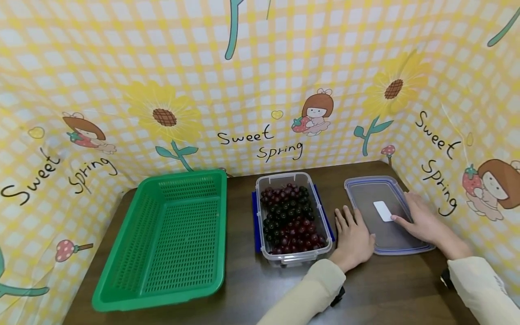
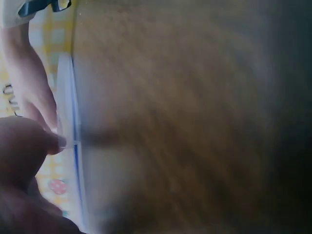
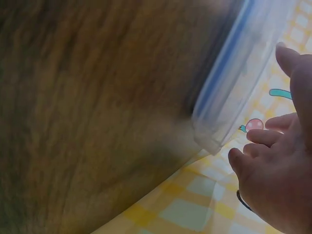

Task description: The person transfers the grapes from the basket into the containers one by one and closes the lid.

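Observation:
In the head view a clear plastic lid (image 1: 406,238) with a blue seal and a white label lies flat on the table at the right. My left hand (image 1: 352,241) lies between that lid and a clear box (image 1: 294,258), fingers extended and thumb at the lid's left edge. Over the lid's right edge is my right hand (image 1: 426,221), its thumb reaching across the top near the label. The left wrist view shows a thumb (image 2: 56,143) against the lid's rim (image 2: 76,161). Small round fruits (image 1: 288,207), dark red and nearly black, fill the uncovered box.
A green slotted basket (image 1: 221,253) stands on the brown table (image 1: 243,289) to the left of the box. Blue side latches (image 1: 257,225) hang down along the box. A yellow checked cloth (image 1: 252,90) with printed flowers and girls encloses the back and sides.

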Demonstrator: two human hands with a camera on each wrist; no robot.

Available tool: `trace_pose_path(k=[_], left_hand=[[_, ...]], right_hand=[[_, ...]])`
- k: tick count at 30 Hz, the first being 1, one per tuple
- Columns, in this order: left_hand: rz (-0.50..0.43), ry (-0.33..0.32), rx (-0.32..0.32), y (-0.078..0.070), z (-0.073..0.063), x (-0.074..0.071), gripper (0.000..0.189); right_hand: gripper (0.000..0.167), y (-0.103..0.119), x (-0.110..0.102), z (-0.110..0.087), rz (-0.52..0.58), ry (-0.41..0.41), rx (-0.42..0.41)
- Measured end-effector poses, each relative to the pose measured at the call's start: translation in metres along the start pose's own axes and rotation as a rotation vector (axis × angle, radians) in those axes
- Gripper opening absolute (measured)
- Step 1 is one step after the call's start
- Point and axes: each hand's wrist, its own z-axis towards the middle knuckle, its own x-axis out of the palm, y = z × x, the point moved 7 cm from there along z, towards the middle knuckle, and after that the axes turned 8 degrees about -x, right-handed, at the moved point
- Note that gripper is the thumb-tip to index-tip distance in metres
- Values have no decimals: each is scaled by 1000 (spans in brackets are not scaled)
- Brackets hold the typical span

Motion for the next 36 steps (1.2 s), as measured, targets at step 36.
trace_pose_path(k=[36], left_hand=[[11, 29, -22, 6, 8, 6, 82]], right_hand=[[42, -17, 4, -5, -91, 154, 165]])
